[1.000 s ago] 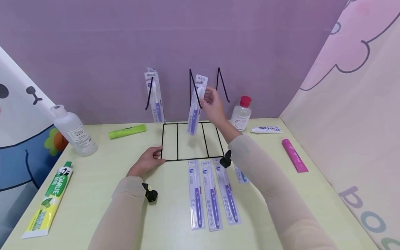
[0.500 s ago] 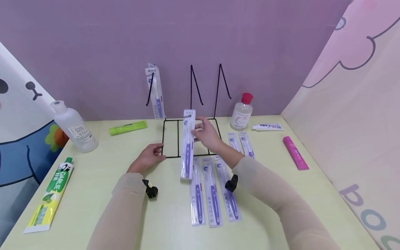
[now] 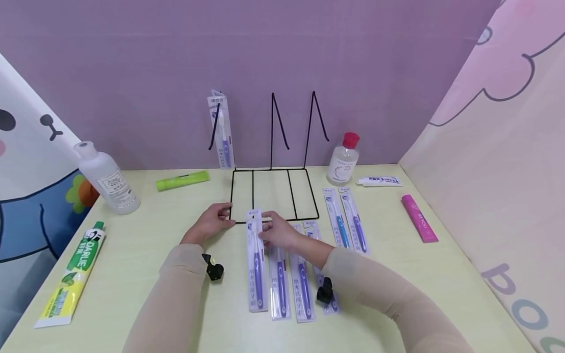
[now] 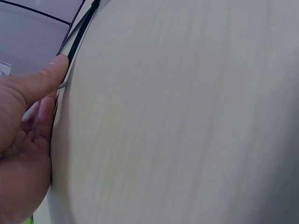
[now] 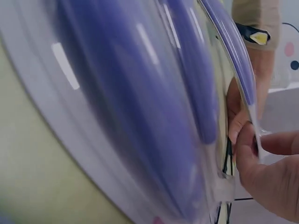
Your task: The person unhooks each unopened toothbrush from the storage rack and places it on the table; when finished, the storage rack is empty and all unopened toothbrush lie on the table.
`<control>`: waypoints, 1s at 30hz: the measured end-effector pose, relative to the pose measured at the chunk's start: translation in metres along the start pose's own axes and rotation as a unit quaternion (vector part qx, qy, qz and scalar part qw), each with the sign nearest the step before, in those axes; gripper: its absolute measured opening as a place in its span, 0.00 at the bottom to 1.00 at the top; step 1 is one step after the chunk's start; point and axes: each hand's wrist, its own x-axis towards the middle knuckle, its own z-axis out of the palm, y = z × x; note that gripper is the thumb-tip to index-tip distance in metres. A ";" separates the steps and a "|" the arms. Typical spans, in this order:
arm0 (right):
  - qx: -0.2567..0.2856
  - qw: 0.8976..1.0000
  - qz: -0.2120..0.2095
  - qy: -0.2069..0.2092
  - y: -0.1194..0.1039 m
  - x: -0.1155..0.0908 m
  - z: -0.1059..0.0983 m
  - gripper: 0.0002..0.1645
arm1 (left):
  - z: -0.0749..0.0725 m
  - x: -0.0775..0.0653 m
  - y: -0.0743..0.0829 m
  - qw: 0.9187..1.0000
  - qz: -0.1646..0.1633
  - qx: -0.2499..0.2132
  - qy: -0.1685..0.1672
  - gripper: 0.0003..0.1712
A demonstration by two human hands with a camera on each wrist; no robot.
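Note:
My right hand (image 3: 279,231) pinches a packaged purple toothbrush (image 3: 257,269) by the edge of its upper part. This pack sits left of a row of similar toothbrush packs (image 3: 303,289) lying on the table. In the right wrist view, thumb and finger (image 5: 247,154) grip the clear blister. My left hand (image 3: 209,224) holds the front left corner of a black wire rack (image 3: 253,196); the left wrist view shows the thumb (image 4: 51,74) against the wire. On the rack's left hook hang toothbrush packs (image 3: 223,132), while its middle and right hooks are bare.
Two more toothbrush packs (image 3: 340,225) lie right of the rack. Around them are a red-capped bottle (image 3: 343,164), a small white tube (image 3: 379,182) and a pink tube (image 3: 419,219). To the left are a white bottle (image 3: 108,181), a green tube (image 3: 183,181) and a Darlie toothpaste tube (image 3: 72,274).
The right hand has brought the toothbrush pack from the middle hook down and forward to the row on the table. My left hand stays at the rack's corner.

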 end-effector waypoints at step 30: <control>-0.253 0.967 -0.021 -0.014 -0.017 0.000 -0.069 0.29 | 0.000 -0.001 -0.001 1.000 -0.004 0.001 -0.002 0.36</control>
